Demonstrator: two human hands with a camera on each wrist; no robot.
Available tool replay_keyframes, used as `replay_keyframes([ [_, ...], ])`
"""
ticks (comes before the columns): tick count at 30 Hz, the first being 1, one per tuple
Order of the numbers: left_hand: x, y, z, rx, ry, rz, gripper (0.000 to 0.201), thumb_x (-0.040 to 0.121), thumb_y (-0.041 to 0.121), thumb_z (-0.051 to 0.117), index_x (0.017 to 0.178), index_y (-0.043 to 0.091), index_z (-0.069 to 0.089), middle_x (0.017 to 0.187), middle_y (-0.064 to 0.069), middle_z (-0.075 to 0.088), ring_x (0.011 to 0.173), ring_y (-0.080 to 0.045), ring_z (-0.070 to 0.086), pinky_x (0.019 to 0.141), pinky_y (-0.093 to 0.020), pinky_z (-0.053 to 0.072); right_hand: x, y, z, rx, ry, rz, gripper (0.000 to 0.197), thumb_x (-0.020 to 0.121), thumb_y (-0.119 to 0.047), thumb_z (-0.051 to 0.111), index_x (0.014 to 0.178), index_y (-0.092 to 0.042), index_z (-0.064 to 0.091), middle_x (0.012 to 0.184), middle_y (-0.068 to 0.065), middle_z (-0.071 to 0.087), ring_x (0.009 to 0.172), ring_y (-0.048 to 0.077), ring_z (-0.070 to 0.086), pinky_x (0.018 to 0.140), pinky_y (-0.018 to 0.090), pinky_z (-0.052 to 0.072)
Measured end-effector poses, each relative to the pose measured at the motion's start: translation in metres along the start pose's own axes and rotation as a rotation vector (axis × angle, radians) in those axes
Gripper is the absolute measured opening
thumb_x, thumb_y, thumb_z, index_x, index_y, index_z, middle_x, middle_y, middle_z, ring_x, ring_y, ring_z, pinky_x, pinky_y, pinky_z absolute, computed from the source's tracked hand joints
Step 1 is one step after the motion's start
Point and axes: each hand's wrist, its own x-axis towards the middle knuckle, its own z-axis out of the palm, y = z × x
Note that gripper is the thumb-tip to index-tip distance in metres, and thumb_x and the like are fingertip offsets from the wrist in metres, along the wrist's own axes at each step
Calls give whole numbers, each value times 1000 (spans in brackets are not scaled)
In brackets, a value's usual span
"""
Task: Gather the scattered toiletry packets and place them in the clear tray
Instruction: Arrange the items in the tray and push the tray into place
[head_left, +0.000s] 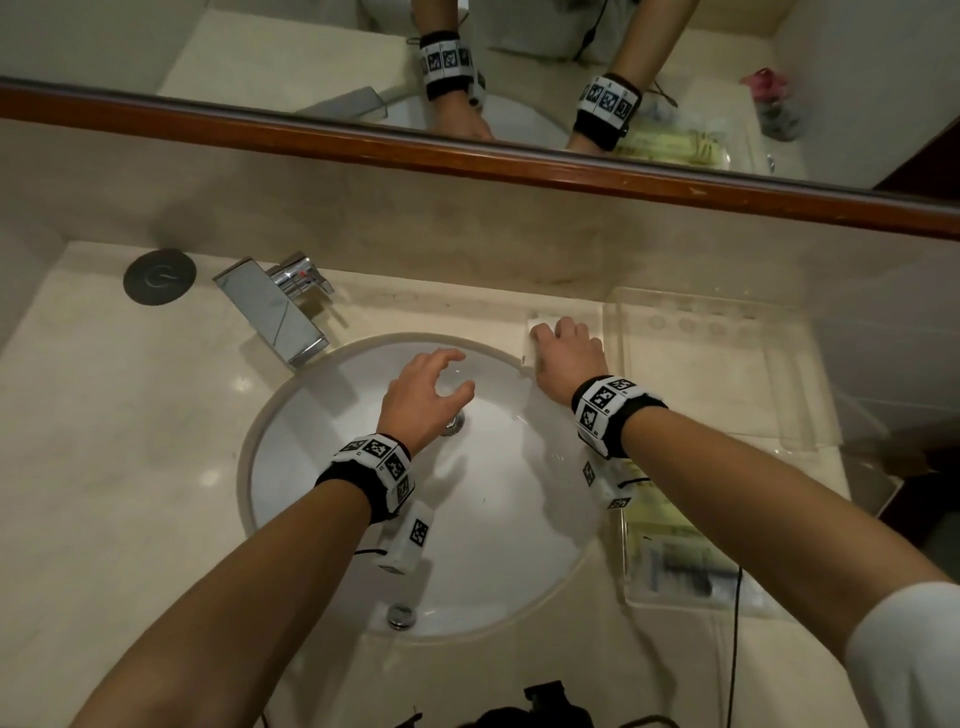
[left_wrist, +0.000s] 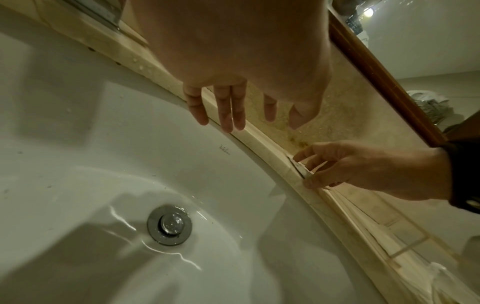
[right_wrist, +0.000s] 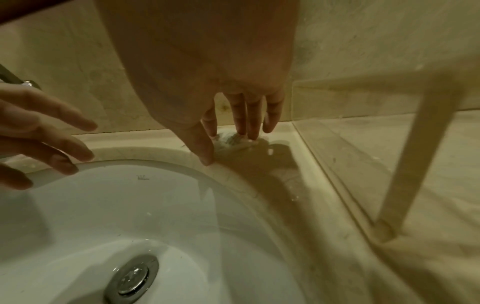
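One step in hand: the pick-up of a white packet (head_left: 541, 325).
Packet's place: flat on the marble counter (head_left: 156, 415), at the far right rim of the basin (head_left: 493, 545), just left of the clear tray (head_left: 618, 374).
Right hand (head_left: 569, 358): arched over the packet, which is pinched between fingertips on top and the thumb at its near edge.
Left hand (head_left: 423, 395): held above the basin, fingers spread, nothing grasped.
Next move: a lift and a short carry to the right over the tray wall are judged to be needed.
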Motion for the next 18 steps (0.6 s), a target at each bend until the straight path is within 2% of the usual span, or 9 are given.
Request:
replay_keyframes([
  [7, -11, -1, 1, 51, -46, 26, 45, 78, 52, 51, 121, 38, 58, 126, 7, 55, 111, -15, 55, 97, -41, 46, -14, 3, -8, 42, 35, -51, 41, 97, -23, 44, 137, -17, 44, 128, 14, 54, 114, 35, 53, 96, 43, 38],
  [10, -15, 4, 1, 52, -51, 42, 45, 78, 49, 53, 122, 37, 58, 127, 7, 54, 111, -15, 55, 95, -39, 46, -26, 1, -10, 131, 83, -67, 37, 101, -26, 34, 133, -14, 47, 119, 14, 61, 103, 35, 59, 87, 40, 41],
  [13, -21, 12, 0, 43, -50, 79, 41, 82, 44, 57, 123, 36, 58, 128, 6, 54, 112, -15, 55, 94, -36, 46, -41, 0, -12, 218, 129, -84, 35, 101, -21, 33, 129, -11, 50, 113, 15, 63, 94, 36, 60, 79, 38, 43],
  [18, -34, 29, 4, 46, -39, 132, 42, 87, 37, 62, 129, 35, 53, 129, 7, 52, 111, -13, 55, 90, -32, 45, -67, 5, -17, 319, 136, -85, 37, 94, -12, 37, 128, -16, 51, 115, 11, 66, 98, 36, 61, 79, 37, 44],
])
